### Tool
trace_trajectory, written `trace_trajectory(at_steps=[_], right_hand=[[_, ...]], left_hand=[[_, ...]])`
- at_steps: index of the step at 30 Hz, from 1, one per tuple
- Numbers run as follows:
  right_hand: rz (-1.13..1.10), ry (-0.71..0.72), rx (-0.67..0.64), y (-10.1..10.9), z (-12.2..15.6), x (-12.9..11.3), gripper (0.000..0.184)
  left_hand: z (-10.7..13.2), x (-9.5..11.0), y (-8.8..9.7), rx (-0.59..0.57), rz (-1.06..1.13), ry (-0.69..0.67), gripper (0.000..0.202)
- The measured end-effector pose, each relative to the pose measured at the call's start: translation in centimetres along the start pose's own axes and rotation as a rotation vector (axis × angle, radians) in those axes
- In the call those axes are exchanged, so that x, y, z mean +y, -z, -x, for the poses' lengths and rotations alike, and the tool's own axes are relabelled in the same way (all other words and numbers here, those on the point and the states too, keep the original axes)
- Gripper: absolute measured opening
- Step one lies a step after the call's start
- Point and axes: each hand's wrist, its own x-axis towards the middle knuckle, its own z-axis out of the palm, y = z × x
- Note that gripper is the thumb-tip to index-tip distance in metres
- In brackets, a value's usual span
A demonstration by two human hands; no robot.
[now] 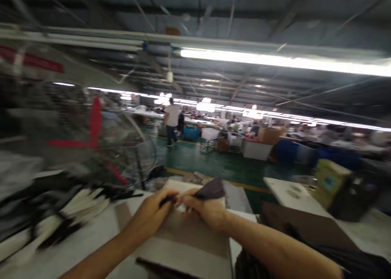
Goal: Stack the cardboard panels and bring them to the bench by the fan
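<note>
my left hand (152, 211) and right hand (207, 209) are both pinched on a dark strip (210, 190) over cardboard (189, 230) on the bench (76, 246), all motion-blurred.

Left hand (152, 211), right hand (207, 211) pinching dark strip (210, 190), factory hall

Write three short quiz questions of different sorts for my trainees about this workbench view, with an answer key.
1. True or false: both hands grip one dark piece.
2. What stands left of the bench: A) a wire-guarded fan, B) a ladder, C) a fridge?
3. What lies under the hands?

Key
1. True: left hand and right hand hold the dark piece.
2. A, the fan.
3. A brown cardboard sheet.
</note>
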Motion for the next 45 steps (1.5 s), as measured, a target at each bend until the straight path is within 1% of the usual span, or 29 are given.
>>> trace_trajectory(at_steps=[2,5,7,9,10,11,12,14,15,16,17,21,23,24,26,27,29,31,34,36,38,41,43,45], right_hand=[[0.053,-0.001,-0.063,0.7,-0.3,0.1,0.027],[0.155,0.023,-0.133,1.3,-1.0,0.4,0.020],[0.244,0.063,-0.162,1.5,-1.2,0.4,0.019],[0.344,0.123,-0.191,1.6,-1.2,0.3,0.021],[0.415,0.184,-0.204,1.7,-1.3,0.3,0.021],[0.534,0.288,-0.199,1.7,-1.4,0.4,0.020],[0.692,0.423,-0.175,1.7,-1.5,0.4,0.016],[1.022,0.712,-0.087,1.6,-1.6,0.5,0.008],[1.146,0.819,-0.035,1.5,-1.6,0.5,0.010],[1.231,0.894,0.008,1.5,-1.7,0.5,0.014],[1.274,0.949,0.037,1.4,-1.6,0.5,0.017],[1.326,1.185,0.072,1.6,-1.3,0.4,0.027],[1.326,1.263,0.075,1.8,-1.1,0.4,0.027],[1.324,1.281,0.081,1.9,-1.1,0.4,0.027],[1.321,1.294,0.099,2.1,-1.0,0.4,0.026],[1.324,1.294,0.106,2.2,-1.1,0.3,0.025],[1.342,1.294,0.107,2.3,-1.0,0.1,0.024],[1.366,1.301,0.089,2.5,-0.8,-0.4,0.022],[1.440,1.295,0.031,3.0,-0.3,-1.3,0.018],[1.509,1.187,-0.004,3.5,0.1,-1.6,0.021],[1.548,1.009,-0.045,4.2,0.7,-1.6,0.028],[1.512,0.775,-0.134,5.1,2.1,-0.9,0.034],[1.458,0.636,-0.204,5.5,3.2,-0.2,0.032],[1.394,0.499,-0.263,5.6,4.1,0.5,0.030]], left_hand=[[0.9,-0.6,0.3,-0.020,0.080,0.029,0.033],[0.7,-1.1,0.1,0.004,0.126,0.053,0.037],[0.6,-1.0,-0.1,0.003,0.155,0.067,0.036],[0.9,-0.6,-0.1,-0.005,0.177,0.079,0.030],[1.1,-0.5,-0.1,-0.007,0.184,0.088,0.027],[1.2,-0.4,-0.1,-0.011,0.183,0.098,0.025],[1.4,-0.3,0.0,-0.017,0.176,0.102,0.023],[1.5,-0.1,0.2,-0.036,0.156,0.085,0.021],[1.5,0.0,0.3,-0.048,0.141,0.070,0.018],[1.4,0.1,0.4,-0.057,0.126,0.055,0.014],[1.2,0.2,0.4,-0.061,0.110,0.047,0.015],[0.5,0.7,0.2,-0.091,0.000,0.005,0.045],[0.1,0.9,0.0,-0.128,-0.024,-0.036,0.051],[0.0,1.1,-0.1,-0.148,0.003,-0.051,0.052],[-0.2,1.3,-0.4,-0.177,0.152,-0.035,0.051],[-0.2,1.4,-0.6,-0.178,0.242,-0.002,0.050],[-0.2,1.7,-0.9,-0.141,0.373,0.094,0.049],[-0.2,2.0,-1.2,-0.073,0.397,0.171,0.048],[-0.3,2.4,-1.5,-0.012,0.355,0.204,0.041],[-0.5,2.6,-1.7,0.001,0.285,0.213,0.037],[-0.6,2.6,-1.8,0.023,0.192,0.212,0.037],[-0.7,2.4,-2.1,0.085,0.067,0.199,0.040],[-0.8,2.2,-2.2,0.110,-0.007,0.181,0.042],[-1.0,1.9,-2.2,0.111,-0.083,0.170,0.043]])
